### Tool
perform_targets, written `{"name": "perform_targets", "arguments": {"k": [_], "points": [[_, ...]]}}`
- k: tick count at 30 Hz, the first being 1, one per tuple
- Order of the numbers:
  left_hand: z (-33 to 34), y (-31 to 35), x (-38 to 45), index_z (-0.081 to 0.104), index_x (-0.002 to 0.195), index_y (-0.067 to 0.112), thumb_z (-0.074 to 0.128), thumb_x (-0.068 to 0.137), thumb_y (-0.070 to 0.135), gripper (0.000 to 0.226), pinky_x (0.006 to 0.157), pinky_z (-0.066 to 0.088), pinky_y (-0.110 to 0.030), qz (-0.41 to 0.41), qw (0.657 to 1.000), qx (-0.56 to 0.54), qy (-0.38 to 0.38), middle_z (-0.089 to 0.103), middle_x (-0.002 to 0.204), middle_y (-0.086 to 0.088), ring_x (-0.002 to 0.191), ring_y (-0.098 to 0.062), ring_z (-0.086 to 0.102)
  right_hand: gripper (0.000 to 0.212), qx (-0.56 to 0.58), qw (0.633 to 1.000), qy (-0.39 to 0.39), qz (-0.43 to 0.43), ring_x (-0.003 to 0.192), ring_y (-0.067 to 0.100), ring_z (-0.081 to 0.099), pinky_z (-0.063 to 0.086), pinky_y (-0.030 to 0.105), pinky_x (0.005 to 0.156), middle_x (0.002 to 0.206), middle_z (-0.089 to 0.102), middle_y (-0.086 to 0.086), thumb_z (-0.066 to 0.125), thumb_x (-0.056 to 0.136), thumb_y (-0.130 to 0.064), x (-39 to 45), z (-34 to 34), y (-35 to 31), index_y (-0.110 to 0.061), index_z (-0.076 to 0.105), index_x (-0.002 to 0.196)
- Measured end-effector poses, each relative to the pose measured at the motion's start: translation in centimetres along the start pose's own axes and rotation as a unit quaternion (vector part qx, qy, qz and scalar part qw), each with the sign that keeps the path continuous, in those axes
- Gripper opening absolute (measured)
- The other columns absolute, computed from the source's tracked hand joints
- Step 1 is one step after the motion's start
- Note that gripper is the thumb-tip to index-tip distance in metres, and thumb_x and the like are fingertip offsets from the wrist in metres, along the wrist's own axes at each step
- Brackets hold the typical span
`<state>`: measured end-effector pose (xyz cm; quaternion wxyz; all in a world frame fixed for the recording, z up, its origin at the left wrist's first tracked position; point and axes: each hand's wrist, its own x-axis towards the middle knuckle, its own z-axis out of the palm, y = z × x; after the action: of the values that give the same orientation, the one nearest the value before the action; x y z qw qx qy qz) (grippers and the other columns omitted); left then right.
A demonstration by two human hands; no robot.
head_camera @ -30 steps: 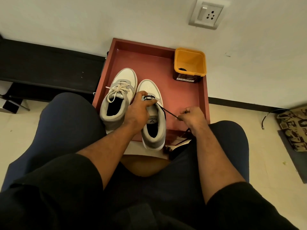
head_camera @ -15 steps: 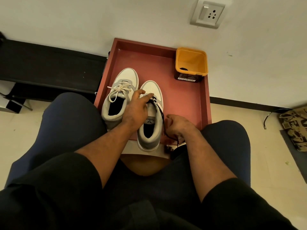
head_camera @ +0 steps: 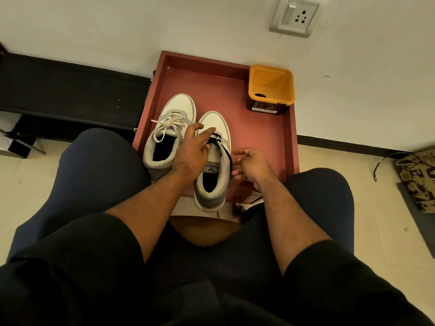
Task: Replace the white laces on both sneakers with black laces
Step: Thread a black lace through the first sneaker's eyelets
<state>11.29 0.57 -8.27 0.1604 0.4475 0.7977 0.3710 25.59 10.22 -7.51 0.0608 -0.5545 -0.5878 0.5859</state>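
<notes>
Floor by a white wall, red tray (head_camera: 288, 147) holding:
- Left sneaker (head_camera: 175, 114), white laces (head_camera: 168, 124) in place.
- Right sneaker (head_camera: 217, 123), just beside it, black lace (head_camera: 217, 142) through the lower eyelets, running down its right side.
- My left hand (head_camera: 191, 151), fingers extended, resting across the right sneaker's tongue.
- My right hand (head_camera: 250, 162), released, fingers loose, beside that sneaker; lace contact unclear.
- Yellow tub (head_camera: 270, 89), far right corner.

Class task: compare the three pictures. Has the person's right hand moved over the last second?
Yes. The right hand has come in from near the red tray's right wall, where it pulled the black lace taut, to beside the right sneaker.
</notes>
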Motion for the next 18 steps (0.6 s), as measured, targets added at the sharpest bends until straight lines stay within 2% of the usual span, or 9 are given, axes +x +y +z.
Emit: {"name": "perform_targets", "arguments": {"k": [2,4,7,9,11,13,16,18], "points": [[0.1,0.0,0.0,0.055,0.135,0.019,0.055,0.092,0.000,0.047,0.093,0.035,-0.013,0.002,1.000,0.002,0.001,0.037,0.143,-0.004,0.123,-0.015,0.046,0.031,0.006,0.999,-0.031,0.018,0.044,0.012,0.057,0.047,0.022,0.040,0.088,0.066,0.009,0.045,0.092,0.005,-0.2,0.2,0.1,-0.008,0.060,0.115],[0.2,-0.1,0.0,0.055,0.135,0.018,0.055,0.092,0.000,0.047,0.094,0.036,-0.014,0.008,1.000,0.003,0.002,0.037,0.143,-0.005,0.123,-0.017,0.048,0.028,-0.009,0.999,-0.039,0.021,0.038,0.009,0.050,0.040,0.019,0.035,0.082,0.066,0.006,0.052,0.090,0.002,-0.3,0.1,0.1,-0.012,0.062,0.112],[0.2,-0.3,0.1,0.055,0.136,0.019,0.055,0.092,0.002,0.046,0.093,0.037,-0.015,0.004,1.000,0.003,-0.001,0.037,0.144,-0.004,0.121,-0.017,0.049,0.015,-0.026,0.999,-0.032,0.018,0.036,0.007,0.040,0.030,0.018,0.035,0.063,0.060,0.000,0.063,0.089,-0.008,-0.3,-0.2,0.1,-0.015,0.066,0.101],[0.2,-0.2,0.1,0.054,0.136,0.020,0.055,0.093,0.003,0.046,0.092,0.036,-0.013,-0.003,1.000,0.004,-0.004,0.037,0.144,-0.003,0.121,-0.015,0.049,0.006,-0.016,0.999,-0.031,0.012,0.037,0.007,0.036,0.028,0.018,0.035,0.058,0.053,-0.001,0.066,0.088,-0.008,-0.3,-0.3,0.1,-0.013,0.064,0.086],[0.3,-0.2,0.1,0.054,0.136,0.020,0.055,0.093,0.004,0.046,0.091,0.035,-0.012,-0.008,1.000,0.004,-0.005,0.036,0.144,-0.003,0.121,-0.014,0.048,0.016,-0.017,0.999,-0.027,0.008,0.042,0.009,0.036,0.029,0.019,0.037,0.059,0.049,0.001,0.065,0.088,-0.008,-0.3,-0.4,0.0,-0.014,0.058,0.076],[0.2,-0.2,0.1,0.054,0.136,0.021,0.056,0.093,0.006,0.046,0.090,0.037,-0.014,-0.009,1.000,0.005,-0.006,0.036,0.145,-0.003,0.121,-0.015,0.049,0.016,-0.014,1.000,-0.010,0.015,0.050,0.011,0.042,0.033,0.021,0.044,0.063,0.052,0.000,0.061,0.090,-0.009,-0.3,-0.6,-0.1,-0.017,0.059,0.076],[0.1,-0.1,0.2,0.053,0.137,0.022,0.058,0.093,0.008,0.046,0.089,0.041,-0.019,-0.011,1.000,0.008,-0.009,0.035,0.145,-0.002,0.122,-0.017,0.048,0.014,0.028,0.999,0.043,-0.005,0.067,0.015,0.054,0.042,0.026,0.056,0.072,0.063,0.000,0.057,0.091,-0.006,-0.3,-1.3,-0.5,-0.018,0.061,0.083],[0.0,0.0,0.1,0.051,0.138,0.022,0.060,0.093,0.013,0.047,0.091,0.044,-0.024,-0.015,1.000,0.009,-0.015,0.034,0.145,-0.002,0.124,-0.017,0.046,0.010,0.091,0.994,0.048,-0.026,0.063,0.013,0.055,0.047,0.022,0.056,0.075,0.062,0.003,0.057,0.092,-0.004,-0.7,-2.1,-1.0,-0.014,0.059,0.094]]}}
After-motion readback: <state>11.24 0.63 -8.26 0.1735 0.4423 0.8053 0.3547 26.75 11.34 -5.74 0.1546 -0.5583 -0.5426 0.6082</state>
